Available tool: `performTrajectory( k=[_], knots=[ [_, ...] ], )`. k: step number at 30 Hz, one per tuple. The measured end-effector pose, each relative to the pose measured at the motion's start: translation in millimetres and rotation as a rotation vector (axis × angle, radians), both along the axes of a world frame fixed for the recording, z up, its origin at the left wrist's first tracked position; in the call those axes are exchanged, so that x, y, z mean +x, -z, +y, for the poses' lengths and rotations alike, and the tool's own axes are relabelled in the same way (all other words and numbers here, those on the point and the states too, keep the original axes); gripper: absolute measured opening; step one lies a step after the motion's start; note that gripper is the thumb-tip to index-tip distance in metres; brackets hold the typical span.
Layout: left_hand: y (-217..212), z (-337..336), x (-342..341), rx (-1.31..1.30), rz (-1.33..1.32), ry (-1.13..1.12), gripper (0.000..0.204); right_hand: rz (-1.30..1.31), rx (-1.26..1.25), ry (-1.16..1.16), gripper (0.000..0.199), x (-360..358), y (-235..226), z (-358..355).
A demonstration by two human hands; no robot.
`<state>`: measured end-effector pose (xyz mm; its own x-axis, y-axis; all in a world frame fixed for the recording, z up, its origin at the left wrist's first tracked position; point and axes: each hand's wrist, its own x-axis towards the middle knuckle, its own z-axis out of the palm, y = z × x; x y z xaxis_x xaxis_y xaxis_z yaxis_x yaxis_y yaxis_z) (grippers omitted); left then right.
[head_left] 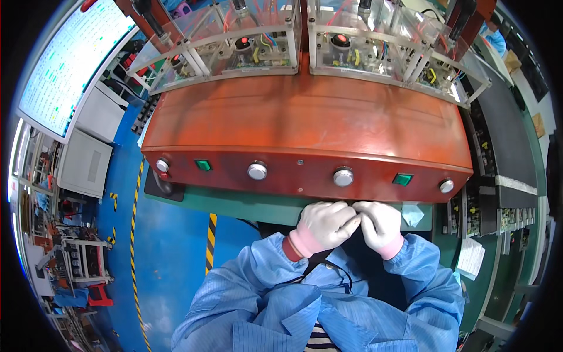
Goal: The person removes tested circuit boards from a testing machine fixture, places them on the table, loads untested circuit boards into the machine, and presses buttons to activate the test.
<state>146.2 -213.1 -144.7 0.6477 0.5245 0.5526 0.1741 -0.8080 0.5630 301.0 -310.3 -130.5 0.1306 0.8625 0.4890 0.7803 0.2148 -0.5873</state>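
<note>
My left hand [326,226], in a white glove with a pink cuff, rests at the front edge of the green table [264,208]. Its fingers are curled in, with the thumb pointing toward the other hand. Close beside it, my right hand [379,226] is gloved the same way and also closed. The thumbs nearly meet between the two hands. Whatever the curled fingers hold, if anything, is hidden. Just beyond both hands stands a red machine box [305,123], with silver round buttons [343,176] and green switches [403,179] on its front.
Two clear-walled test fixtures [252,53] with circuit boards inside stand on the box. A pale blue cloth [413,215] lies right of my hands. Racks of boards [469,208] and a dark conveyor belt [509,146] run along the right. At left are a monitor [70,64] and striped floor tape [136,252].
</note>
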Motion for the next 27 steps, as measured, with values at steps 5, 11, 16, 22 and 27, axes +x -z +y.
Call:
performTrajectory(
  k=[5,11,16,22,27],
  knots=[
    [1.3,-0.7,-0.1,0.028,0.003,-0.008,0.014,-0.010,-0.008,-0.008,0.024,0.0,-0.6,-0.4],
    [3.3,-1.0,0.4,0.070,-0.001,-0.011,0.014,-0.040,0.000,-0.013,0.025,0.9,-0.3,-0.6],
    [3.1,-1.8,0.2,0.113,0.009,-0.031,0.015,-0.006,0.013,-0.019,0.024,0.3,0.8,0.6],
    [2.5,-2.9,0.5,0.125,0.005,-0.039,0.015,-0.020,0.021,-0.031,0.024,2.7,5.6,0.1],
    [4.2,-4.0,1.9,0.125,0.005,-0.018,0.013,-0.041,-0.007,-0.018,0.023,4.8,3.3,-4.6]
  ],
)
